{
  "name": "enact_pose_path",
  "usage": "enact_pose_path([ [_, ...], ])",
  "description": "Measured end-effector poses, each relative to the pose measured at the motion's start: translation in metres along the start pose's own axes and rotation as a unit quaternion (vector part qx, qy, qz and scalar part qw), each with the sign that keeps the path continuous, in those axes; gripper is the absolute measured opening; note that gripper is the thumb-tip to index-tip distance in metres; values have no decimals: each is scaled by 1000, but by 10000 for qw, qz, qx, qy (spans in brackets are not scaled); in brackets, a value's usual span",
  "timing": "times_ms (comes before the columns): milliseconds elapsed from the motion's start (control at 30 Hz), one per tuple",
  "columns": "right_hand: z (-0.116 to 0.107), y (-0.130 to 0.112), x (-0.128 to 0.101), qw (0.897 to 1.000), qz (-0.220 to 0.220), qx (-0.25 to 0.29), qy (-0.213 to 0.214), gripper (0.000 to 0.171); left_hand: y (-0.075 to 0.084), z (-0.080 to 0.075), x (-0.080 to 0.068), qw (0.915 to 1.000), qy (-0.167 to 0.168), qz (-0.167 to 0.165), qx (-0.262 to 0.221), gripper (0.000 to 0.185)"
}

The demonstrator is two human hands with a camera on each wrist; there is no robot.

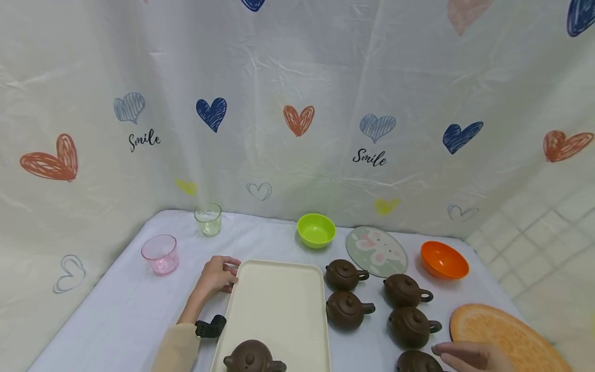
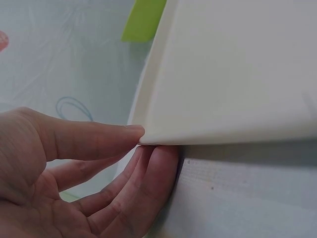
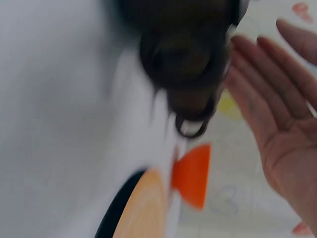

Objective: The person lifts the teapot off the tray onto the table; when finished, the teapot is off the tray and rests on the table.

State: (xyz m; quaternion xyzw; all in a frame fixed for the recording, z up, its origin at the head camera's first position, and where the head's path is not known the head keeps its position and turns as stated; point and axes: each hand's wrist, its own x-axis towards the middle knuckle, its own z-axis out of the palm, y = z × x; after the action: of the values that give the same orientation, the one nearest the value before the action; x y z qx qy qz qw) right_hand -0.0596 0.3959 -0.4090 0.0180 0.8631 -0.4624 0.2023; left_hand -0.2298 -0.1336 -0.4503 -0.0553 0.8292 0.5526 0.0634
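Note:
My left hand [image 1: 218, 276] is at the far left corner of a cream rectangular tray [image 1: 281, 299]. In the left wrist view, its thumb and fingertips pinch the tray's rim [image 2: 223, 138]. One brown teapot [image 1: 250, 357] sits at the tray's near end. My right hand [image 1: 476, 356], fingers extended and holding nothing, hovers beside the nearest teapot [image 1: 418, 361] of the right-hand column. Dark teapots [image 3: 181, 59] show blurred beside that hand's fingers in the right wrist view. Two more teapots, a far one [image 1: 343, 275] and a nearer one [image 1: 348, 310], stand just right of the tray.
Behind the tray stands a green bowl [image 1: 316, 231]; a rabbit-patterned round mat [image 1: 377, 248] and an orange bowl [image 1: 444, 261] are back right. An orange-slice mat [image 1: 504, 330] lies front right. A pink glass [image 1: 160, 254] and a green glass [image 1: 208, 219] stand at left.

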Motion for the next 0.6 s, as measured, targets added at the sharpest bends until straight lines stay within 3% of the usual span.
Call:
enact_pose_path([
  [100,23,-34,5,9942,159,-554,906,41,-1,0,2,10000,-9,4,12,41],
  [167,40,-52,11,9922,-65,-634,1071,42,-1,0,2,10000,-17,9,12,41],
  [333,88,-82,32,9967,-747,147,277,44,-1,-1,1,10000,-32,17,28,41],
  [400,109,-92,41,9959,-788,432,29,41,-1,-1,1,10000,-25,29,19,41],
  [600,161,-118,60,9890,-1184,763,-462,29,0,-1,0,10000,-17,48,-9,41],
])
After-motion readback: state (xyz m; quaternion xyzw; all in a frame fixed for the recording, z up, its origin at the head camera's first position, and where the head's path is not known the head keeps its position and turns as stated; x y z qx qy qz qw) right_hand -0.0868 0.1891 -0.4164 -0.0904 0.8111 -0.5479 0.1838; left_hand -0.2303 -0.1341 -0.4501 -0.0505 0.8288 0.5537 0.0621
